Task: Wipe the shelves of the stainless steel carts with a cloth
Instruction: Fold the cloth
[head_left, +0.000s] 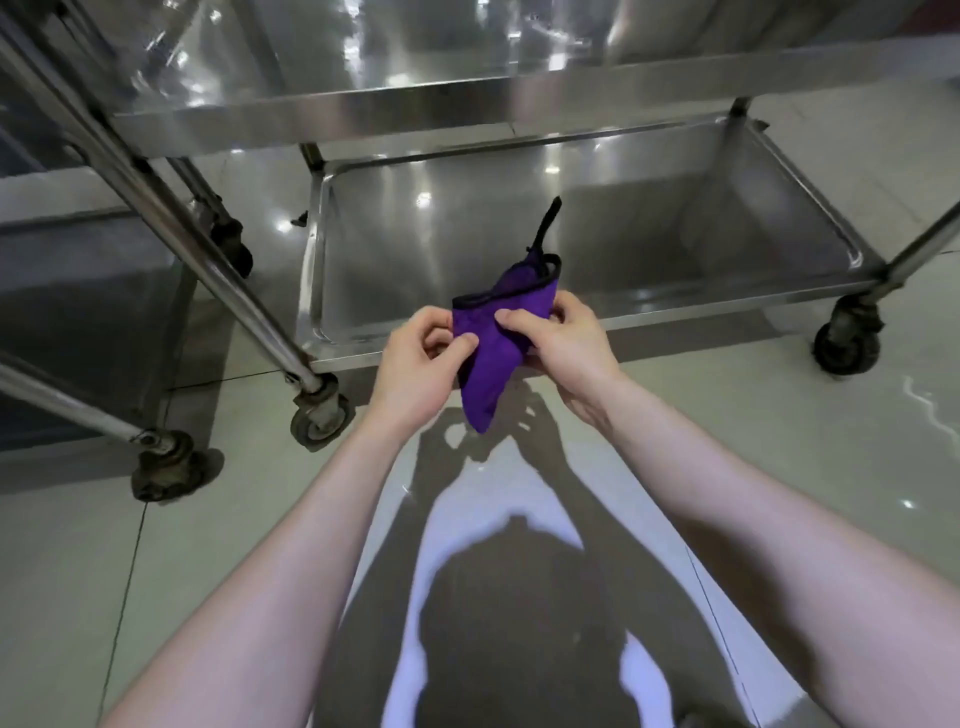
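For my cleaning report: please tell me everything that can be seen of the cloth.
The cloth is purple, soft-looking fabric with a black sewn edge and a black loop standing up from its top. It is bunched, one corner hanging down. The left hand and right hand pinch its upper part, in the air before the lower shelf.

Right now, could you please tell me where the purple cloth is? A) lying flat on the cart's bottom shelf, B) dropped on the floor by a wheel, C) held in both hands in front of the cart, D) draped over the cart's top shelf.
C: the left hand and right hand both pinch the purple cloth, off the bottom shelf.
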